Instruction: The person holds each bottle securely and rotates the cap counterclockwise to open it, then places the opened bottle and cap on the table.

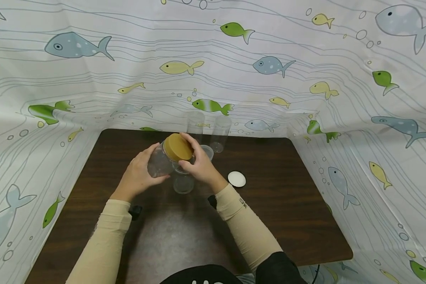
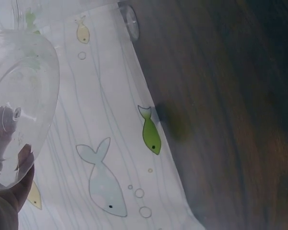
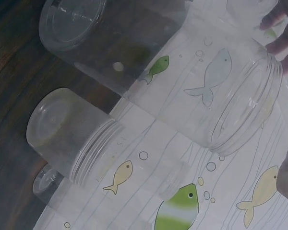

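Note:
My left hand (image 1: 136, 175) holds a clear jar (image 1: 158, 162) by its side, tilted, above the table. On the jar's mouth end sits a mustard-yellow lid (image 1: 178, 146), which my right hand (image 1: 203, 165) grips between thumb and fingers at its edge. In the left wrist view the jar's clear base (image 2: 36, 91) fills the left side, a fingertip (image 2: 25, 165) showing against it. Just below the hands a second clear jar (image 1: 183, 184) stands lidless on the table, its threaded neck (image 3: 245, 108) plain in the right wrist view.
A smaller clear jar (image 1: 208, 151) stands behind my right hand, and two tall clear containers (image 1: 220, 134) are at the table's back edge. To the right lies a white disc with a dark rim (image 1: 236, 179). Fish-patterned sheeting (image 1: 213, 59) surrounds the brown table (image 1: 280, 213).

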Demonstrator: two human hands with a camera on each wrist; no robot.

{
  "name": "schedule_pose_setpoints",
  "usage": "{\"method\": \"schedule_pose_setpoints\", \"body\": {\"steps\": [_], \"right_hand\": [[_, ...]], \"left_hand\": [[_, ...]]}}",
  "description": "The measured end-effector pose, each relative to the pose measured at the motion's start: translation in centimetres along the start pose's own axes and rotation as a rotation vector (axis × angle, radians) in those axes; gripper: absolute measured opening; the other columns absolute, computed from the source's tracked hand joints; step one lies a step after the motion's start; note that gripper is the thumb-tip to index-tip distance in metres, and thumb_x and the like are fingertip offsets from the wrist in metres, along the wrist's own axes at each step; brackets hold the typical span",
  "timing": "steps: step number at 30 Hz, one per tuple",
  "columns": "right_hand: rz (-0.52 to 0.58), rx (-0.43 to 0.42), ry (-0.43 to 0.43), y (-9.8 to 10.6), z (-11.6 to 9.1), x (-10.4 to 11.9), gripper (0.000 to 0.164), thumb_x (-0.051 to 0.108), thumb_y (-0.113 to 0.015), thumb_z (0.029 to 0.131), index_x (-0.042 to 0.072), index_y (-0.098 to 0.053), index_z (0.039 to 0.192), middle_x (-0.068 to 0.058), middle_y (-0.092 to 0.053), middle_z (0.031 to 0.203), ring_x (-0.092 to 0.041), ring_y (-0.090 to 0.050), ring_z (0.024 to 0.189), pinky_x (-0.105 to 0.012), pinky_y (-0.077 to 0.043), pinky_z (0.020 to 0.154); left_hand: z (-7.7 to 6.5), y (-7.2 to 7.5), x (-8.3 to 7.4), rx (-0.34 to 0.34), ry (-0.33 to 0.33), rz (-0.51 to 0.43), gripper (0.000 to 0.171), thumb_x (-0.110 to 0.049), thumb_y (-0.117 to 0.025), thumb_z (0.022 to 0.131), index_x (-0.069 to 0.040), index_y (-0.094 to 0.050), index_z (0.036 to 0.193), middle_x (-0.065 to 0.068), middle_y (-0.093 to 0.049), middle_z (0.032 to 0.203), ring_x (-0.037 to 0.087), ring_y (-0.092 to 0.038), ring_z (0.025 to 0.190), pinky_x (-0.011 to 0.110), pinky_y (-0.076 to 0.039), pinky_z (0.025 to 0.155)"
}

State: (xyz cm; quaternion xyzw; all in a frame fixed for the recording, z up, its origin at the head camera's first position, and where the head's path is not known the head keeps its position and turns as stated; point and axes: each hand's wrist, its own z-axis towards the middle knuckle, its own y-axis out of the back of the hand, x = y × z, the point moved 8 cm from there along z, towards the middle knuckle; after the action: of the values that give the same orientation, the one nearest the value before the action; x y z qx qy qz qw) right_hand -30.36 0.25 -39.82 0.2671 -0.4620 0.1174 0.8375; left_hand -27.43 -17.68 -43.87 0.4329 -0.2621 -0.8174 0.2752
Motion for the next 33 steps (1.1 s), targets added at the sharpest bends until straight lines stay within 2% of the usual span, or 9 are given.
{"method": "schedule_pose_setpoints", "body": {"steps": [4,8,11,14,19,22,27,32,33], "right_hand": [[0.030,-0.016,0.001,0.3,0.0,0.1,0.079,0.014,-0.061,0.091,0.009,-0.023,0.160,-0.015,-0.033,0.159,-0.028,-0.040,0.137,-0.037,-0.038,0.112],[0.029,-0.031,-0.010,0.4,0.0,0.9,0.078,0.005,-0.060,0.091,0.000,-0.021,0.158,-0.024,-0.032,0.157,-0.038,-0.040,0.136,-0.043,-0.038,0.111],[0.025,-0.047,-0.008,0.6,-0.2,2.5,0.075,0.004,-0.060,0.092,-0.007,-0.021,0.155,-0.030,-0.031,0.154,-0.044,-0.039,0.134,-0.048,-0.038,0.107],[0.009,-0.064,-0.009,0.8,-0.4,3.9,0.073,0.008,-0.061,0.092,-0.011,-0.024,0.152,-0.031,-0.033,0.153,-0.045,-0.038,0.132,-0.049,-0.037,0.101],[0.017,-0.104,-0.013,1.1,-0.6,4.2,0.071,0.006,-0.062,0.091,-0.012,-0.028,0.150,-0.031,-0.036,0.151,-0.045,-0.038,0.130,-0.046,-0.035,0.095],[0.045,-0.118,-0.016,1.3,-0.6,3.9,0.070,-0.003,-0.061,0.089,-0.013,-0.028,0.149,-0.032,-0.036,0.149,-0.047,-0.038,0.128,-0.048,-0.035,0.095],[0.099,-0.126,-0.033,1.5,-0.6,2.3,0.072,-0.005,-0.062,0.091,-0.012,-0.023,0.151,-0.034,-0.034,0.149,-0.049,-0.036,0.131,-0.055,-0.035,0.103],[0.156,-0.153,-0.039,1.8,-0.7,-0.3,0.080,-0.006,-0.060,0.092,0.000,-0.017,0.159,-0.025,-0.029,0.158,-0.041,-0.034,0.140,-0.055,-0.033,0.110],[0.161,-0.156,-0.036,1.9,-0.7,-0.5,0.081,0.000,-0.062,0.094,0.004,-0.016,0.160,-0.022,-0.029,0.159,-0.038,-0.035,0.141,-0.053,-0.033,0.111]], "left_hand": [[0.0,0.0,0.3,0.000,0.016,-0.003,0.116,-0.024,-0.099,0.063,-0.014,-0.032,0.157,0.022,-0.055,0.135,0.042,-0.055,0.115,0.064,-0.048,0.091],[-0.1,0.1,0.6,-0.003,0.036,-0.035,0.115,-0.024,-0.098,0.065,-0.016,-0.031,0.158,0.022,-0.054,0.139,0.042,-0.053,0.120,0.065,-0.044,0.095],[0.0,0.3,0.7,-0.031,0.032,-0.046,0.114,-0.025,-0.098,0.065,-0.016,-0.032,0.158,0.021,-0.053,0.139,0.042,-0.049,0.124,0.067,-0.035,0.101],[0.0,0.6,0.7,-0.066,0.023,-0.039,0.112,-0.027,-0.098,0.064,-0.016,-0.035,0.156,0.019,-0.053,0.137,0.042,-0.044,0.128,0.068,-0.025,0.101],[-0.1,0.8,0.7,-0.090,0.035,-0.045,0.111,-0.028,-0.098,0.063,-0.016,-0.037,0.154,0.017,-0.053,0.134,0.041,-0.040,0.128,0.063,-0.023,0.095],[-0.1,0.8,0.8,-0.083,0.048,-0.055,0.111,-0.028,-0.097,0.063,-0.016,-0.036,0.155,0.018,-0.053,0.133,0.041,-0.040,0.126,0.062,-0.025,0.094],[-0.2,0.6,1.1,-0.083,0.069,-0.074,0.111,-0.027,-0.097,0.064,-0.015,-0.035,0.156,0.019,-0.052,0.133,0.041,-0.041,0.123,0.062,-0.027,0.094],[-0.3,0.7,1.5,-0.100,0.090,-0.096,0.110,-0.027,-0.096,0.064,-0.016,-0.036,0.156,0.020,-0.052,0.131,0.041,-0.042,0.121,0.062,-0.027,0.096],[-0.4,0.7,1.5,-0.100,0.096,-0.102,0.110,-0.026,-0.096,0.064,-0.016,-0.035,0.156,0.021,-0.052,0.132,0.042,-0.042,0.122,0.062,-0.027,0.097]]}}
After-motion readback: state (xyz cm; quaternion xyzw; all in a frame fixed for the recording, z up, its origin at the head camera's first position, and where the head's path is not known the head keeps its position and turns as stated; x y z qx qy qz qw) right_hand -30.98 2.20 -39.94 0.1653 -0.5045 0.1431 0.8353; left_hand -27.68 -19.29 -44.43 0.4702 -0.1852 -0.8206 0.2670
